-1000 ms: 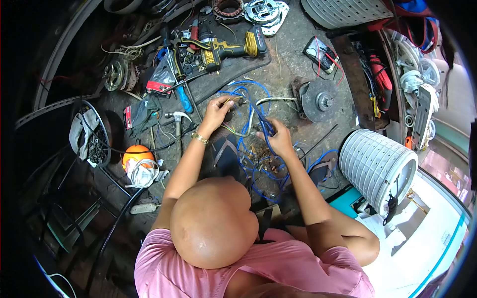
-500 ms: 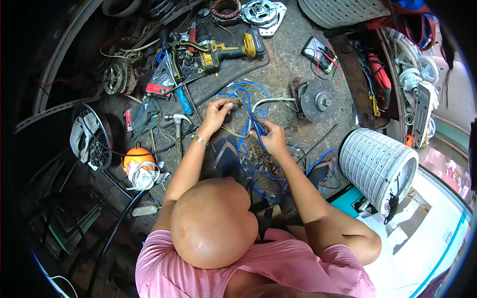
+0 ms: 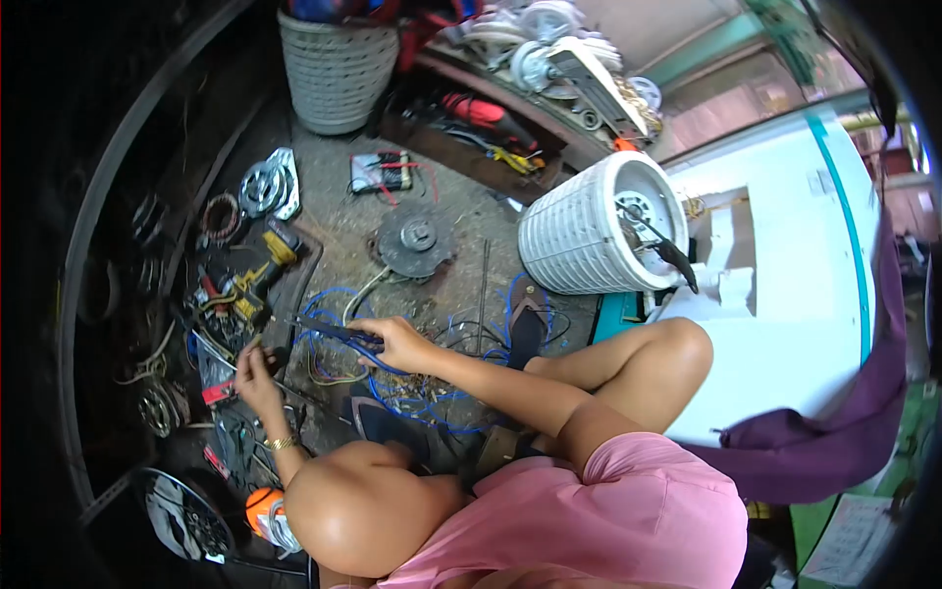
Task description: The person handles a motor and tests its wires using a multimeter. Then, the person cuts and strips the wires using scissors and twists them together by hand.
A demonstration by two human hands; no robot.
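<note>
My right hand (image 3: 397,346) is wrapped round the blue-handled end of a dark tool (image 3: 334,331), apparently pliers, which points left. Loops of blue wire (image 3: 432,428) lie below and around that hand. My left hand (image 3: 257,378), with a gold watch at the wrist, is off to the left with fingertips together; what they hold is too blurred to make out. Beyond my right hand, a round grey motor part (image 3: 417,236) lies on the floor with a pale cable (image 3: 365,294) running from it.
A yellow and black drill (image 3: 257,280) and metal parts lie at the left. A multimeter (image 3: 381,172) rests at the back. A white perforated drum (image 3: 574,231) stands at the right, past a sandal (image 3: 528,319). An orange object (image 3: 265,512) is at the lower left.
The view has swung round to the right. My hands have moved farther apart, and the dark tool now shows clearly in my right hand.
</note>
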